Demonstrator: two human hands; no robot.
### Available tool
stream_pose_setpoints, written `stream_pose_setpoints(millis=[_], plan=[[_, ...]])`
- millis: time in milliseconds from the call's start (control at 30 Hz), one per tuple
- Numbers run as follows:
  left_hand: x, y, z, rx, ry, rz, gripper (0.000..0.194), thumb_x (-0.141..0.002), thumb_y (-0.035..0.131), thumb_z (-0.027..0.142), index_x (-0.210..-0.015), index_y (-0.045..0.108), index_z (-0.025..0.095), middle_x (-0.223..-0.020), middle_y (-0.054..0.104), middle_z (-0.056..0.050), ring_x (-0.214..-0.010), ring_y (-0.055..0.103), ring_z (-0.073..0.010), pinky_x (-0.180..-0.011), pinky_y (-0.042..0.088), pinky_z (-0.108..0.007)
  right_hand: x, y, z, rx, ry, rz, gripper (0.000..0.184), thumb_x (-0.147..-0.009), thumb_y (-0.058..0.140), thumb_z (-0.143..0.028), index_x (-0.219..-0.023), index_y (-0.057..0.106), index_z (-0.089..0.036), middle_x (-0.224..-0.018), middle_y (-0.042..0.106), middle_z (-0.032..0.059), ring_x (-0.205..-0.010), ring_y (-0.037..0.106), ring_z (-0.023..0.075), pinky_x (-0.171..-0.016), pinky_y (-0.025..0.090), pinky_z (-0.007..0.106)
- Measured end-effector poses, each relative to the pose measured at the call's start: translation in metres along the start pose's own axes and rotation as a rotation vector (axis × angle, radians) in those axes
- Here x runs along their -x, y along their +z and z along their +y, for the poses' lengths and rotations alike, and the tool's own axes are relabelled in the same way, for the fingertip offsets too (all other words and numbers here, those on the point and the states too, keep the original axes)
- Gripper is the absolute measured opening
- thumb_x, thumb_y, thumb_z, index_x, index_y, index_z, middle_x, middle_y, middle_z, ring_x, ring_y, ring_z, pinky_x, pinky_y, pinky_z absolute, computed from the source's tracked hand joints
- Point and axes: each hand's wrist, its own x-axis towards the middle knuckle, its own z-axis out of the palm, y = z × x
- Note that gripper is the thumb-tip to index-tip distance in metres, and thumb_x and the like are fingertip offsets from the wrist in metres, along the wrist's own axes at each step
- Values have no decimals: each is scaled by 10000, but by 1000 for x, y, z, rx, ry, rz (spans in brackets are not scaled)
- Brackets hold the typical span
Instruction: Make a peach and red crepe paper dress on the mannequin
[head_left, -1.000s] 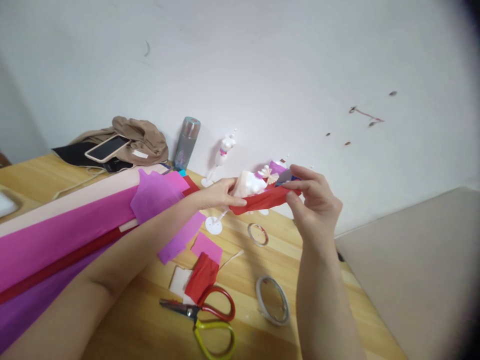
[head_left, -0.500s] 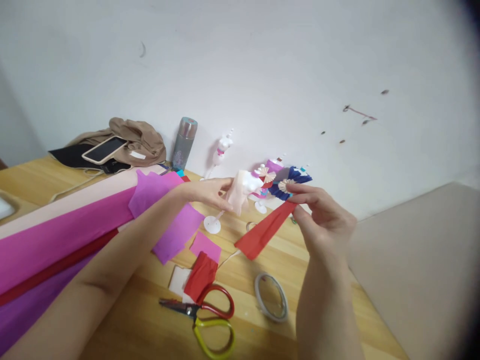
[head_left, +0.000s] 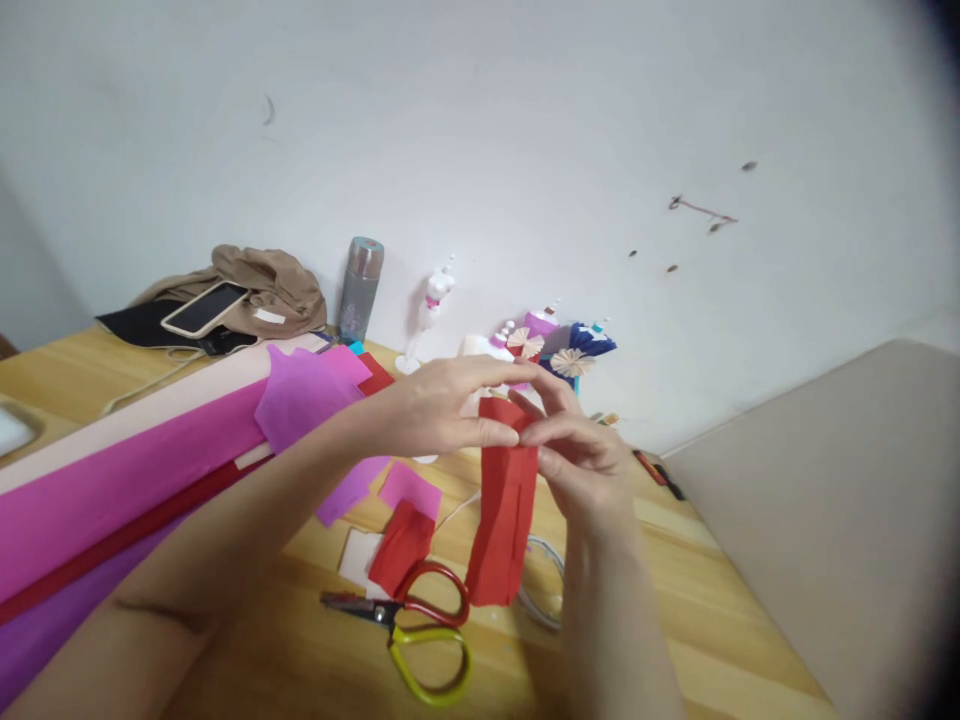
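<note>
1. Two hands close together above the wooden table [head_left: 705, 600]. With the left hand [head_left: 420, 410], gripping the upper part of a red paper strip [head_left: 499, 520] under the thumb. With the right hand [head_left: 581, 465], pinching the same strip between thumb and forefinger.
2. Strip hanging in mid-air, long creases down its length. Probably cut and folded already; fastened to nothing visible. How much remains: cannot tell.
3. Scissors [head_left: 385, 612] on the table, unheld. To their right, a tape ring [head_left: 538, 616], partly hidden.
4. Just beyond the scissors, a red scrap [head_left: 405, 548] and a pink scrap [head_left: 414, 490]; off left, long coloured sheets [head_left: 135, 440].
5. Behind the hands, a pale figure [head_left: 480, 347], mostly hidden. Near it, purple figure [head_left: 541, 322] and blue figure [head_left: 592, 340], apparently further dressed, with cream pleated fans close by. Slim figure [head_left: 439, 285] with only a pink waistband visible.
6. Farther left, grey bottle [head_left: 360, 290], brown cloth [head_left: 289, 285], phone [head_left: 204, 308]. Last, marked wall [head_left: 480, 150].
</note>
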Motion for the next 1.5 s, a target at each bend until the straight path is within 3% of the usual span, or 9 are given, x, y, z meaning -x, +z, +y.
stream_pose_setpoints(millis=[100,300,467,633,767,867,967,1300,1500], plan=[[-2,11,-6,67,-65,-100,415,-853,661,303,-1261,643,231,-1328,637,-64,-1195,595,-226,-996,459,-330,3,0,0,-36,-10,-49,78,-794,774,-392,-750,779,-328,-1455,556,-3,-1420,439,315,-1092,450,549],[-5,15,-13,417,-185,-188,154,-774,696,238,-908,704,162,-941,713,-38,-915,660,-167,-843,502,-291,5,1,-2,-2,42,-2,143,-732,814,-460,-762,782,-324,-1436,583,8,-1376,496,321,-1041,501,544],[-5,9,-13,524,-216,23,202,-721,725,188,-919,706,154,-945,726,-37,-919,682,-169,-843,525,-293,2,1,-3,-226,272,87,436,-757,757,-546,-1139,712,-340,-1297,694,63,-940,736,247,-758,626,426],[-3,-7,-14,517,-247,222,382,-716,758,256,-1079,694,153,-833,705,-17,-754,679,-146,-731,540,-268,5,-7,-2,-322,491,-42,581,-767,648,-708,-1094,741,-237,-867,777,67,-711,737,209,-617,602,338],[-3,-17,-16,520,-215,391,437,-693,775,264,-1103,679,143,-834,702,-18,-747,681,-142,-739,555,-274,8,-7,-5,-224,509,-121,475,-728,777,-563,-1047,755,-211,-746,752,34,-628,700,162,-575,569,279],[-2,-24,-19,506,-217,452,473,-679,784,266,-1121,674,137,-864,711,-31,-781,688,-157,-765,570,-302,8,-5,-9,-198,556,-201,337,-708,841,-360,-997,751,-213,-691,732,2,-600,686,135,-588,566,260],[-1,-31,-21,484,-206,500,487,-661,790,250,-1119,674,133,-870,711,-32,-803,687,-160,-780,571,-307,7,-5,-11,-189,558,-201,281,-720,825,-293,-976,745,-209,-683,721,-9,-576,671,122,-581,560,254],[6,-44,-14,385,-275,414,574,-664,771,207,-1218,648,120,-855,682,-42,-777,647,-149,-764,515,-282,6,-12,-17,-28,555,-45,234,-683,835,-366,-766,707,-188,-616,649,-6,-544,570,114,-545,463,254],[6,-43,-9,242,-316,274,537,-658,726,150,-1190,668,109,-827,651,-17,-730,602,-108,-653,458,-215,5,-21,-8,-29,443,186,147,-683,802,-308,-694,689,-215,-684,660,1,-609,567,133,-567,437,262]])
